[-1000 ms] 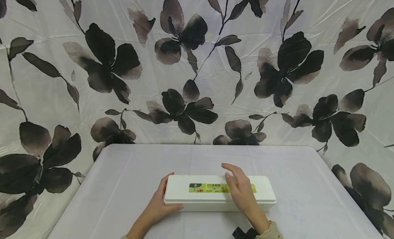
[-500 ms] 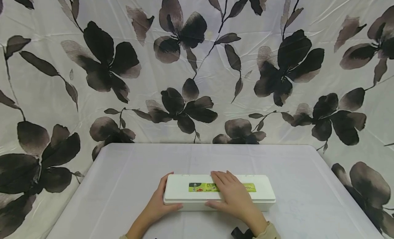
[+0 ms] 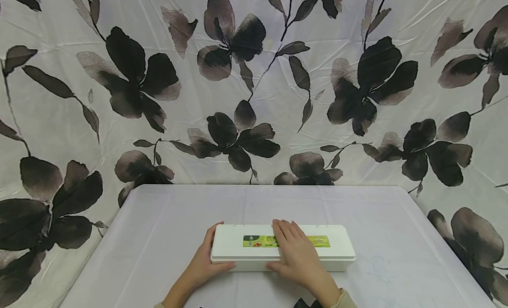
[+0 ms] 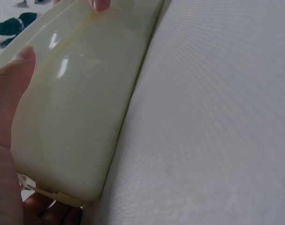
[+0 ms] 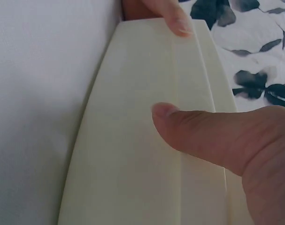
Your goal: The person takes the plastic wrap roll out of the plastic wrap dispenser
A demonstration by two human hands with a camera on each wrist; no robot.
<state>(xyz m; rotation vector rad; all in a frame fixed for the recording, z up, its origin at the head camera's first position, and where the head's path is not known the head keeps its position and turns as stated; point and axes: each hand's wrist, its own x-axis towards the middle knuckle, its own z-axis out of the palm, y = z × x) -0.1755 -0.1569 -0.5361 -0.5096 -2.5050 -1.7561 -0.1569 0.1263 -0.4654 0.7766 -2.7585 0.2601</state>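
A long white cling film box point(image 3: 337, 242) with a yellow-green label point(image 3: 254, 241) lies lengthwise on the table, its lid down. At the box's left end my left hand point(image 3: 204, 257) grips it, thumb along the front face and fingers round the end. My right hand point(image 3: 297, 257) holds the box across its middle, covering part of the label. Its fingers lie together over the lid, fingertips at the far edge. In the right wrist view, the right thumb point(image 5: 198, 131) presses on the front face. The left fingers are partly hidden behind the box.
A white cloth covers the table point(image 3: 119, 264). Behind it hangs a white curtain point(image 3: 254, 78) printed with dark flowers. A black object point(image 3: 303, 303) shows by the right wrist at the bottom edge.
My right hand, earlier raised over the lid with its index finger extended, has come down and left onto the box, thumb on the front. The left hand and box stay in place.
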